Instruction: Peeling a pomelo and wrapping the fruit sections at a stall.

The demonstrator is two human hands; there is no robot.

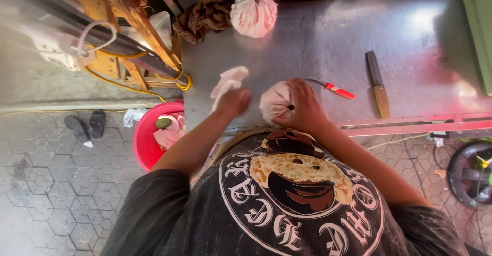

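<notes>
So the right hand is clamped down on a pale, roundish bag, looks like thin plastic stuffed full, whitish-pink with wrinkles across the surface. It sits at the near edge of the steel table, just above the middle of the frame. The left hand is curled closed right beside it, touching a pale pink scrap that lies on the steel; can't tell if it's actually pinching the scrap or just a loose fist.

Room-wise: the table's front edge runs right under both hands, so the bag is close to the drop. To the right there's a red-handled tool very near the right hand, then a knife a bit further out. Behind, the middle of the table is bare steel up to a second tied bag and a brown rag at the top. Lower left, off the table, sits a red bucket.
</notes>
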